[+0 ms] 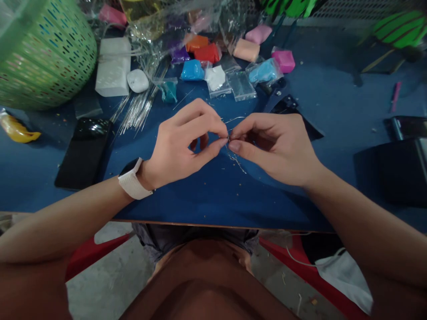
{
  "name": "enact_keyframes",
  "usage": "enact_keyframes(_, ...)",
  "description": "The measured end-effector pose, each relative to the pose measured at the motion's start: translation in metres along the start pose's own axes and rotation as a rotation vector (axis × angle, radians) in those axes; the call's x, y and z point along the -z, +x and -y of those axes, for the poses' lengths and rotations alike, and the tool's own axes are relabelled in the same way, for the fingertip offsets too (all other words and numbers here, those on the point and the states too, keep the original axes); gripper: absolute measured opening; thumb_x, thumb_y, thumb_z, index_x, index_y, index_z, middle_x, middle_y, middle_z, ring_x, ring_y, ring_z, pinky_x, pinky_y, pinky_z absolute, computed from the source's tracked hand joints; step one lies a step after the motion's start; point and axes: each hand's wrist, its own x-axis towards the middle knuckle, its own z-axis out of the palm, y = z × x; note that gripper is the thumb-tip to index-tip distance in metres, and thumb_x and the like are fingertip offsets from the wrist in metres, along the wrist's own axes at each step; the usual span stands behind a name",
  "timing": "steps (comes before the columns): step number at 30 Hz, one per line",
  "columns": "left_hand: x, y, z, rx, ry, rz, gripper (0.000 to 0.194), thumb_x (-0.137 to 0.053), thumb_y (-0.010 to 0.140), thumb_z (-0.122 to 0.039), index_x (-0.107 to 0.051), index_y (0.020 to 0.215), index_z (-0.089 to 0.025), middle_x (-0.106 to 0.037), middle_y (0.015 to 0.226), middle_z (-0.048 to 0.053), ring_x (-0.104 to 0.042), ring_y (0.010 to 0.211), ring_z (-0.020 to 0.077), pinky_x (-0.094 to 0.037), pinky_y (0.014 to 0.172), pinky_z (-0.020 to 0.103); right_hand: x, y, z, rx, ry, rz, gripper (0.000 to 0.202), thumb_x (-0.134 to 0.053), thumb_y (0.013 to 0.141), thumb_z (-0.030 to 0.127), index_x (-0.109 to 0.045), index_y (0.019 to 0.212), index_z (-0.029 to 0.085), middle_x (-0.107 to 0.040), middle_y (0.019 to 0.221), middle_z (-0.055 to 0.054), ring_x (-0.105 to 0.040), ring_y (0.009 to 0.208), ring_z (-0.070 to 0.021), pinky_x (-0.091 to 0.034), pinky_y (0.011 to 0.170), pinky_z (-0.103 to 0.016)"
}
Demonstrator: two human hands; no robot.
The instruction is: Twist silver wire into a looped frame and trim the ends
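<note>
Thin silver wire [237, 162], partly twisted, is pinched between my two hands above the blue tabletop. One twisted tail hangs below the fingertips, and a thin end sticks out above them. My left hand [190, 140], with a pale watch strap at the wrist, grips the wire between thumb and forefinger. Meeting it fingertip to fingertip, my right hand [275, 144] pinches the same wire from the other side. The exact spot where they join is hidden by the fingers. Behind my left hand lies a bundle of straight silver wires [138, 111].
Bagged colored clay lumps [208, 53] spread across the back. A green basket [46, 58], white box [113, 66] and black phone [85, 153] stand or lie at left. A dark box [396, 171] is at right, with green striped objects [402, 29] behind.
</note>
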Motion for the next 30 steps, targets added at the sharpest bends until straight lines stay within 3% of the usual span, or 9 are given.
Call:
enact_keyframes(8, 0.0002, -0.0028, 0.0000, 0.031, 0.026, -0.012, 0.010, -0.077, 0.116, -0.035, -0.076, 0.111, -0.027, -0.080, 0.107, 0.005, -0.068, 0.070, 0.0132, -0.067, 0.066, 0.032, -0.0026, 0.0006, 0.0014, -0.001, 0.074, -0.025, 0.020, -0.106, 0.091, 0.037, -0.089, 0.095, 0.026, -0.077, 0.078, 0.003, -0.063, 0.066, -0.0140, -0.046, 0.057, -0.033)
enact_keyframes(15, -0.0001, -0.0005, -0.0024, -0.046, 0.128, -0.054, 0.003, -0.077, 0.115, -0.028, -0.077, 0.113, -0.029, -0.084, 0.105, 0.002, -0.069, 0.067, 0.0109, -0.064, 0.060, 0.029, -0.0031, -0.0006, 0.0016, -0.011, 0.095, -0.030, 0.023, -0.105, 0.093, 0.044, -0.089, 0.097, 0.028, -0.078, 0.081, 0.002, -0.065, 0.069, -0.0163, -0.049, 0.060, -0.036)
enact_keyframes(20, 0.0011, -0.0010, -0.0020, -0.109, 0.193, -0.049, 0.008, -0.077, 0.113, -0.023, -0.080, 0.117, -0.030, -0.087, 0.107, 0.001, -0.074, 0.073, 0.0136, -0.062, 0.059, 0.031, -0.0032, -0.0019, 0.0026, 0.000, 0.085, -0.038, 0.024, -0.104, 0.095, 0.047, -0.089, 0.098, 0.029, -0.079, 0.082, 0.001, -0.065, 0.070, -0.0172, -0.050, 0.061, -0.037)
enact_keyframes(25, -0.0035, -0.0038, 0.0030, -0.047, 0.082, -0.055, 0.009, -0.076, 0.112, -0.026, -0.082, 0.115, -0.031, -0.086, 0.108, 0.003, -0.070, 0.071, 0.0146, -0.061, 0.061, 0.034, -0.0039, -0.0021, 0.0038, -0.021, 0.044, -0.041, 0.031, -0.105, 0.090, 0.055, -0.087, 0.095, 0.030, -0.079, 0.083, 0.000, -0.065, 0.069, -0.0191, -0.052, 0.061, -0.039)
enact_keyframes(30, -0.0051, -0.0040, 0.0045, -0.006, -0.055, -0.034, 0.011, -0.075, 0.113, -0.026, -0.083, 0.119, -0.032, -0.084, 0.110, 0.005, -0.079, 0.087, 0.0201, -0.065, 0.068, 0.037, -0.0052, -0.0026, 0.0037, -0.021, 0.023, -0.047, 0.031, -0.103, 0.092, 0.056, -0.086, 0.094, 0.030, -0.080, 0.085, -0.001, -0.066, 0.071, -0.0195, -0.053, 0.061, -0.039)
